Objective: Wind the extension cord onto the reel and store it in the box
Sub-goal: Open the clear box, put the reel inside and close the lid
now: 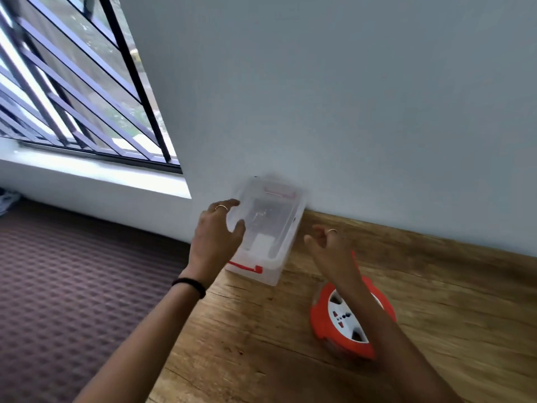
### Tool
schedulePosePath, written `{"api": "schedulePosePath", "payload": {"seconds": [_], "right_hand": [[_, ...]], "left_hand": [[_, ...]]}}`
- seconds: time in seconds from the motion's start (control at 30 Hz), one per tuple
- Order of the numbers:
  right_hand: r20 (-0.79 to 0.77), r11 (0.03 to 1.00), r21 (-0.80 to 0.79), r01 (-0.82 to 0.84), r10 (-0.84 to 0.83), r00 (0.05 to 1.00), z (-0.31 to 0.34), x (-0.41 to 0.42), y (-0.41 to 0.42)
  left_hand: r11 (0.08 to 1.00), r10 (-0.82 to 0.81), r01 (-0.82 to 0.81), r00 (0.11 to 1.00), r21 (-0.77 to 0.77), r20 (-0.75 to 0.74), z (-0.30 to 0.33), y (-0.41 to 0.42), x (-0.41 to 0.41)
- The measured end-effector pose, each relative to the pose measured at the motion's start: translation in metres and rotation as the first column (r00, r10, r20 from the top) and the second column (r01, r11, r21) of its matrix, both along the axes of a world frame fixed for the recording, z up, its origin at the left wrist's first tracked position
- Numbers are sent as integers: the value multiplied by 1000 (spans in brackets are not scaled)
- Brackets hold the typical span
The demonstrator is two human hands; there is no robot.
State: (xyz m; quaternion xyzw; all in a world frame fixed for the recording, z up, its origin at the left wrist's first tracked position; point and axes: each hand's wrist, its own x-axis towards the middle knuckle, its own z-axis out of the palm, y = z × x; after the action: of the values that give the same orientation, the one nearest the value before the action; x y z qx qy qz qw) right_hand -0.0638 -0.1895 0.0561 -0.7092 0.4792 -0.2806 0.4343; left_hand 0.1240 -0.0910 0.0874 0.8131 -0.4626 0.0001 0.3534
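Observation:
A clear plastic box (286, 245) with red latches stands at the table's left end, against the wall. Its clear lid (267, 210) is tilted up off the box and blurred. My left hand (218, 231) grips the lid's left edge, thumb on top. My right hand (325, 242) hovers just right of the box with fingers loosely curled and nothing in them. The orange extension cord reel (340, 315), with a white socket face, lies flat on the table under my right forearm. How much cord is wound on it is hidden.
The wooden table (436, 301) runs along a pale wall (348, 97). Left of the table lies a patterned carpet floor (72, 286), and above it a barred window (72, 82) with a white sill.

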Motion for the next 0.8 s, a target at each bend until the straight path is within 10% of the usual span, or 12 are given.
{"api": "schedulePosePath", "payload": {"seconds": [0.33, 0.8], "right_hand": [[77, 988, 131, 79, -90, 993, -2, 65, -1], [114, 958, 92, 273, -283, 952, -33, 61, 59]], "left_hand": [[952, 69, 65, 908, 300, -414, -24, -40, 72], [985, -40, 151, 688, 89, -724, -49, 24, 49]]}}
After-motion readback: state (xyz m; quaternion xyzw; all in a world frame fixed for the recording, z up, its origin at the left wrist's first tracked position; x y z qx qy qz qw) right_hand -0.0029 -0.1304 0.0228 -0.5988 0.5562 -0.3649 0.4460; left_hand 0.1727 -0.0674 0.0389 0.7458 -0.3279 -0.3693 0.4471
